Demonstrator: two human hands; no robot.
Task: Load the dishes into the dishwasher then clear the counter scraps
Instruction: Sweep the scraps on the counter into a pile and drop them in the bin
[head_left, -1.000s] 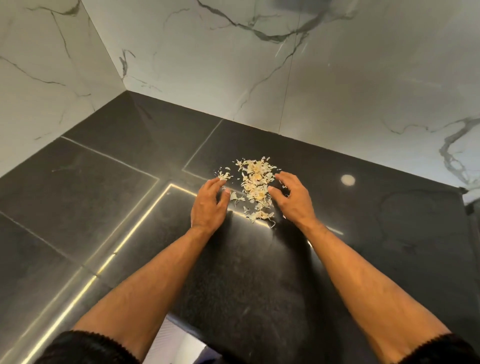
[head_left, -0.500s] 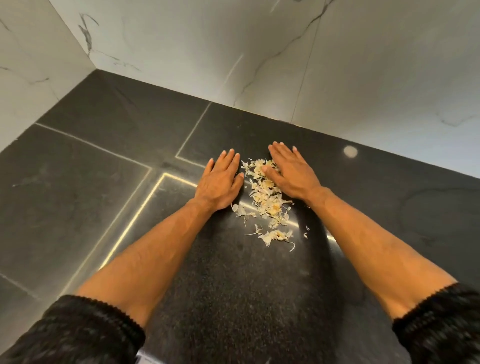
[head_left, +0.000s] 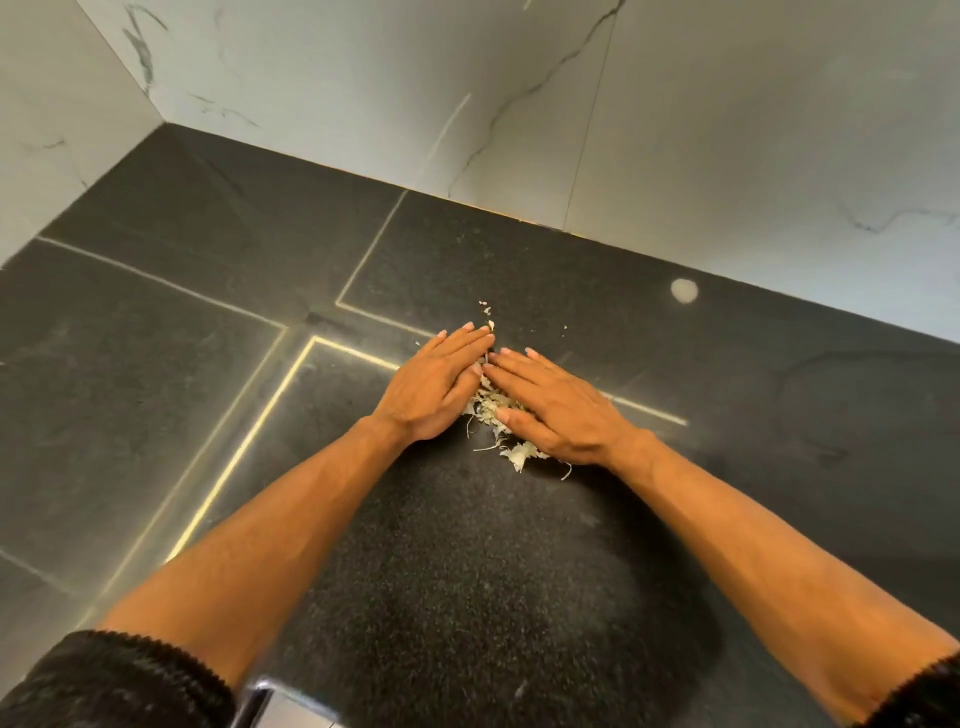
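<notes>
Currently both hands are lying flat on the counter, palms down, fingers straight and held together, angled in toward each other so the fingertips are nearly meeting. Left hand is sitting on the left edge of the scraps, right hand is covering the right side, so the pile is squeezed into the narrow gap between them; neither hand is pinching or curling round anything. Scraps are pale, flaky, papery bits, mostly hidden under the palms and showing in the gap and at the near end, where a clump is sticking out just beside the right wrist. A few loose flakes are lying just beyond the left fingertips, and a couple of specks are sitting further right, apart from the pile. Counter is dark speckled stone with thin pale seams; a bright light strip is reflecting along one seam, running under the hands. Round pale spot is sitting on the counter near the back, well right of the hands; can't tell what it is. White veined marble wall is backing the counter and meeting a side wall at the far-left corner. Dark knit sleeves are pushed up on both forearms, showing at the bottom corners.
</notes>
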